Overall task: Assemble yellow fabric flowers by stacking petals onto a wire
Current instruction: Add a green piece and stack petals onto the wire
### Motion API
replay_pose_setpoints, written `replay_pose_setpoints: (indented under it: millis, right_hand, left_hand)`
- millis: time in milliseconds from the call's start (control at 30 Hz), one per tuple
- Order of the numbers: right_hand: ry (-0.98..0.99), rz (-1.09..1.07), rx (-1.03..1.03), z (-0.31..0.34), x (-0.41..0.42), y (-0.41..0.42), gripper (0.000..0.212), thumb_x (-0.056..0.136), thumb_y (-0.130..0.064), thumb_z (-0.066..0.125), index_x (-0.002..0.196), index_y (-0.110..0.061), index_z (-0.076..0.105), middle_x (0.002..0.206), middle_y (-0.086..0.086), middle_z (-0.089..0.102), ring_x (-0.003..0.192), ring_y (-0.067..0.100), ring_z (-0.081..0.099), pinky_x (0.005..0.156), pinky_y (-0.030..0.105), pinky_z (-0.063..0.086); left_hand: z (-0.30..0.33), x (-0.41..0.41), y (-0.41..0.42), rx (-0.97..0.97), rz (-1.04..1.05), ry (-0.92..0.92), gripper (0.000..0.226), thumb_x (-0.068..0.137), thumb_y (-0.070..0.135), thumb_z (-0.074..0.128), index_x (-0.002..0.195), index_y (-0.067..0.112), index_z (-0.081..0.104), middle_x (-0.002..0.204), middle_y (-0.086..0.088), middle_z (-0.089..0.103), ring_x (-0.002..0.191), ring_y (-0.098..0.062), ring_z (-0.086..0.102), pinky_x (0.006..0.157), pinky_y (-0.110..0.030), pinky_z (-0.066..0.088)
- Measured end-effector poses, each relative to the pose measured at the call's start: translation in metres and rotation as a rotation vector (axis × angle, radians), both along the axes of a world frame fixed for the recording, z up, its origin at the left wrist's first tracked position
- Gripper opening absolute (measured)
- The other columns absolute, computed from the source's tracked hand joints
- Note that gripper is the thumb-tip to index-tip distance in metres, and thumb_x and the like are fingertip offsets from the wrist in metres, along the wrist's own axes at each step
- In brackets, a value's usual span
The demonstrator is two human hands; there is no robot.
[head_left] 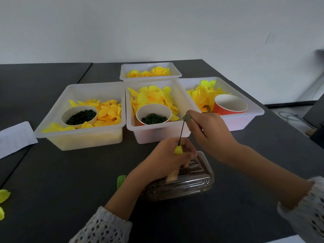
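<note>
My left hand (168, 155) grips a small yellow bud (178, 149) at the lower end of a thin green wire (181, 132). The wire rises up and to the right. At its top, my right hand (208, 132) pinches a small round green piece (186, 118). Both hands hover in front of the middle white bin (154, 134). Loose yellow petals (152, 97) fill that bin around a red paper cup of green rings (154, 118). Finished yellow flowers (149, 72) lie in the far bin.
A left bin (80, 137) holds petals and a cup of green pieces (79, 116). The right bin (245, 120) has petals and a red cup (229, 104). A clear plastic box (185, 183) lies under my left hand. White paper (14, 137) and stray petals (3, 195) lie at the left.
</note>
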State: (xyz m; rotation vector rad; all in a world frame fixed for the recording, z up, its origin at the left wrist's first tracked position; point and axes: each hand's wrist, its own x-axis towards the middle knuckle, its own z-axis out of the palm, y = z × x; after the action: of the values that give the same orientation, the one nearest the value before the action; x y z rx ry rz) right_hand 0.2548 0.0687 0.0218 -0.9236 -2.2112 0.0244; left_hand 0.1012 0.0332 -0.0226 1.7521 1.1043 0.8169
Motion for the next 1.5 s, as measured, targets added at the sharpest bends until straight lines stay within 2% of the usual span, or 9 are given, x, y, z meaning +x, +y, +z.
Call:
replay_pose_setpoints:
  millis: [100, 233, 433, 533, 733, 867, 1067, 1267, 1500]
  right_hand:
    - [-0.081, -0.045, 0.076, 0.002, -0.001, 0.0, 0.03, 0.097, -0.034, 0.028, 0.077, -0.017, 0.042, 0.058, -0.004, 0.042, 0.049, 0.027, 0.045, 0.045, 0.035, 0.034]
    - [-0.156, -0.08, 0.176, -0.002, -0.002, -0.001, 0.034, 0.094, -0.026, 0.032, 0.078, -0.006, 0.055, 0.06, 0.006, 0.055, 0.047, 0.034, 0.05, 0.042, 0.036, 0.039]
    - [-0.122, -0.145, 0.255, -0.012, -0.002, -0.005, 0.028, 0.092, -0.02, 0.038, 0.071, -0.008, 0.052, 0.056, 0.007, 0.054, 0.044, 0.032, 0.047, 0.042, 0.032, 0.031]
    - [-0.113, -0.169, 0.315, -0.014, -0.005, -0.004, 0.027, 0.091, -0.017, 0.04, 0.068, -0.008, 0.052, 0.054, 0.007, 0.053, 0.043, 0.03, 0.045, 0.044, 0.029, 0.028]
    - [-0.117, -0.175, 0.445, -0.015, -0.004, 0.001, 0.028, 0.091, -0.011, 0.044, 0.066, -0.007, 0.054, 0.053, 0.006, 0.051, 0.043, 0.026, 0.046, 0.044, 0.031, 0.035]
    - [-0.099, -0.195, 0.457, -0.018, -0.004, 0.001, 0.025, 0.09, -0.009, 0.049, 0.066, -0.006, 0.055, 0.054, 0.006, 0.052, 0.044, 0.026, 0.047, 0.043, 0.032, 0.037]
    - [-0.033, -0.207, 0.463, -0.021, -0.01, 0.0, 0.03, 0.092, -0.013, 0.043, 0.063, -0.009, 0.05, 0.05, 0.006, 0.048, 0.042, 0.026, 0.038, 0.052, 0.026, 0.021]
    - [-0.016, -0.198, 0.449, -0.023, -0.009, -0.003, 0.031, 0.093, -0.013, 0.044, 0.063, -0.01, 0.049, 0.051, 0.005, 0.049, 0.044, 0.022, 0.032, 0.051, 0.025, 0.022]
    - [-0.157, -0.117, 0.442, -0.028, -0.004, -0.003, 0.026, 0.093, -0.013, 0.049, 0.069, -0.008, 0.055, 0.061, 0.006, 0.056, 0.049, 0.025, 0.049, 0.048, 0.031, 0.036]
  left_hand:
    - [0.0, -0.001, 0.0, 0.005, 0.003, 0.006, 0.01, 0.085, 0.017, 0.061, 0.084, 0.025, 0.067, 0.07, 0.003, 0.069, 0.067, -0.003, 0.063, 0.073, -0.027, 0.049]
    - [0.001, 0.0, -0.001, 0.004, 0.01, 0.019, 0.01, 0.087, 0.016, 0.061, 0.086, 0.024, 0.068, 0.068, 0.003, 0.068, 0.07, -0.008, 0.064, 0.085, -0.036, 0.055]
    - [0.001, 0.0, -0.001, 0.021, 0.007, 0.022, 0.009, 0.087, 0.014, 0.062, 0.086, 0.02, 0.068, 0.064, 0.008, 0.065, 0.065, -0.003, 0.061, 0.07, -0.014, 0.048]
    - [0.001, 0.0, -0.001, 0.016, 0.012, 0.026, 0.007, 0.088, 0.015, 0.063, 0.087, 0.02, 0.069, 0.065, 0.007, 0.066, 0.065, -0.003, 0.061, 0.067, -0.011, 0.046]
    - [0.002, 0.0, -0.002, 0.017, 0.018, 0.02, 0.012, 0.087, 0.013, 0.062, 0.083, 0.024, 0.067, 0.065, 0.005, 0.066, 0.066, -0.005, 0.061, 0.073, -0.02, 0.049]
    - [0.002, 0.0, -0.002, 0.015, 0.02, 0.029, 0.01, 0.088, 0.013, 0.062, 0.086, 0.021, 0.068, 0.064, 0.007, 0.065, 0.065, -0.005, 0.061, 0.071, -0.017, 0.049]
    - [0.005, 0.001, -0.003, 0.016, 0.029, 0.057, 0.006, 0.088, 0.017, 0.063, 0.088, 0.019, 0.069, 0.064, 0.007, 0.065, 0.066, -0.007, 0.061, 0.074, -0.024, 0.05]
    - [0.007, 0.002, -0.004, 0.036, 0.032, 0.057, 0.007, 0.088, 0.017, 0.064, 0.082, 0.019, 0.067, 0.065, 0.004, 0.066, 0.066, -0.009, 0.062, 0.075, -0.028, 0.052]
    - [0.003, 0.001, -0.001, 0.056, 0.049, 0.088, 0.011, 0.089, 0.015, 0.063, 0.084, 0.005, 0.066, 0.069, -0.003, 0.069, 0.07, -0.018, 0.066, 0.072, -0.025, 0.053]
